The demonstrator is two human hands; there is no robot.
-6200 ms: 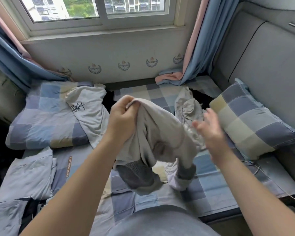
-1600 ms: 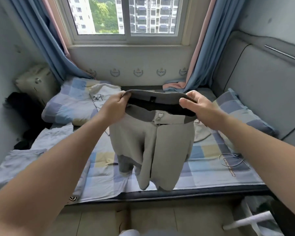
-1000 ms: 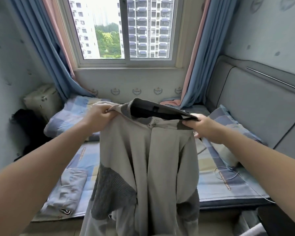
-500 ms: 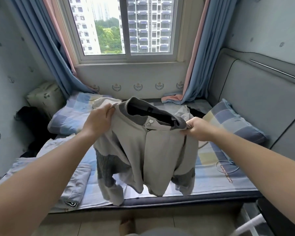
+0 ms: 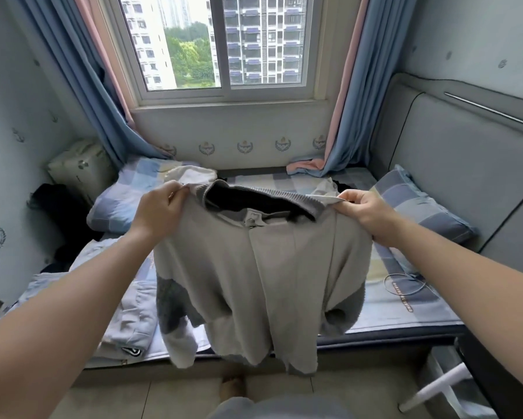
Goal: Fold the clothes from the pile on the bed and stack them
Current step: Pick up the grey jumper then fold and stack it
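At the shoulders, either side of the dark ribbed collar, is where both grips sit. The left hand (image 5: 160, 210) pinches one shoulder's cloth between thumb and curled fingers, and the right hand (image 5: 364, 213) grasps the other the same way. Each grip is clenched on fabric, neither one released. Between them hangs a beige zip-front jacket (image 5: 263, 267) with grey knitted panels low on the sleeves, held up in the air with its front toward the person. It does not rest on the bed (image 5: 405, 325). The body drapes down in front of the bed's near edge, the hem is above the floor, and the sleeves dangle loose at either side.

Out from there, a few folded clothes (image 5: 130, 316), pale grey-blue, lie by the bed's near left corner. Toward the far edge, under the window, a white top (image 5: 190, 173) lies unfolded across a checked pillow (image 5: 118, 195). A looped cable (image 5: 405, 282) rests on the sheet toward the near right corner.

I'd say this is the shake-out and squaring step for one piece. Folding proper has not begun, and more of the pile is waiting. The next move, as I judge it, calls for laying the jacket flat on the middle of the bed. The shoulders need to stay level so it lands without creases, and it should keep off the cable and the folded clothes.
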